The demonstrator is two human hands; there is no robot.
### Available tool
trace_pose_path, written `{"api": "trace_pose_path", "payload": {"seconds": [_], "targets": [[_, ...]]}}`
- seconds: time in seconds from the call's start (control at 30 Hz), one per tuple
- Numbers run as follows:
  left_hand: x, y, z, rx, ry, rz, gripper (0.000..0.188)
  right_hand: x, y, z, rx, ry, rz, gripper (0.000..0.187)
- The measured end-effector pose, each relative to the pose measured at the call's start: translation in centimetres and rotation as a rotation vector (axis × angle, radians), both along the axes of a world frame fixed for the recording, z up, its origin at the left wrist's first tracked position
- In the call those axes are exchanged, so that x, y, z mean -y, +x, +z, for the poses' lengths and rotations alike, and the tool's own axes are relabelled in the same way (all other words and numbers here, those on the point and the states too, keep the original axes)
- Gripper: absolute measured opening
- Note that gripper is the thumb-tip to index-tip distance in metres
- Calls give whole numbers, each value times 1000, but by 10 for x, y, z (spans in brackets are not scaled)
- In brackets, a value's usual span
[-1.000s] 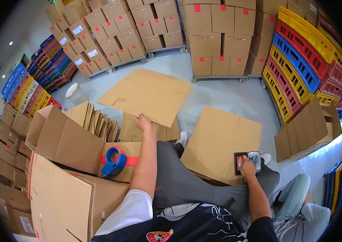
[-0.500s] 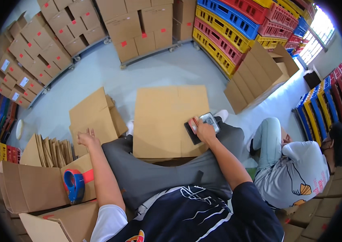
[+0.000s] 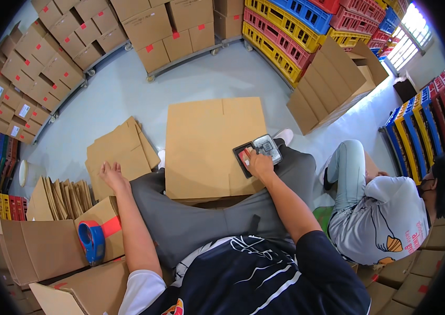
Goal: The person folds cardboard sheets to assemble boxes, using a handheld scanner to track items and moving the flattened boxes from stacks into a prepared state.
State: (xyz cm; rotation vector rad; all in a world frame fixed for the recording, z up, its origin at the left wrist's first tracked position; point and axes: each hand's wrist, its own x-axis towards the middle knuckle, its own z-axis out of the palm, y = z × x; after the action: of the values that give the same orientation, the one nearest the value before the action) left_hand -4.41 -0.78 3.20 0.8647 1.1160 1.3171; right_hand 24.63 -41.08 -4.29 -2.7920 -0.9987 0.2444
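A flattened cardboard box (image 3: 207, 144) lies across my lap. My right hand (image 3: 258, 164) rests at its right edge, gripping a small dark hand stamp tool (image 3: 256, 151) with a red part and a clear window. My left hand (image 3: 112, 176) reaches out to the left, palm down with fingers spread, touching a stack of flat cardboard sheets (image 3: 120, 152) on the floor. It holds nothing.
A blue tape dispenser (image 3: 92, 240) sits on an assembled carton (image 3: 49, 247) at my left, beside folded cardboard standing on edge (image 3: 65, 191). Another person (image 3: 385, 210) sits at my right. Stacked cartons (image 3: 154, 31) on wheeled bases and coloured plastic crates (image 3: 306, 31) line the far floor.
My view has swung to the right, shifting everything leftward in the frame. The right hand stays on the stamp tool at the sheet's edge; the left hand stays on the flat cardboard stack.
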Motion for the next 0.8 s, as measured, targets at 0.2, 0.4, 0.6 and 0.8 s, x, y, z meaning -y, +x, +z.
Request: {"api": "trace_pose_path", "payload": {"seconds": [0.2,0.4,0.6,0.8], "targets": [[-7,-1,-9,-86,95,-87,37,-10,0,36,98,219,-30,27],[0,10,-2,-127,90,-155,28,-5,-2,16,-157,0,-66,34],[10,23,6,-218,139,-254,29,2,3,12,-222,20,-73,35],[8,28,2,-312,188,-350,33,6,2,8,-220,74,-44,34]]}}
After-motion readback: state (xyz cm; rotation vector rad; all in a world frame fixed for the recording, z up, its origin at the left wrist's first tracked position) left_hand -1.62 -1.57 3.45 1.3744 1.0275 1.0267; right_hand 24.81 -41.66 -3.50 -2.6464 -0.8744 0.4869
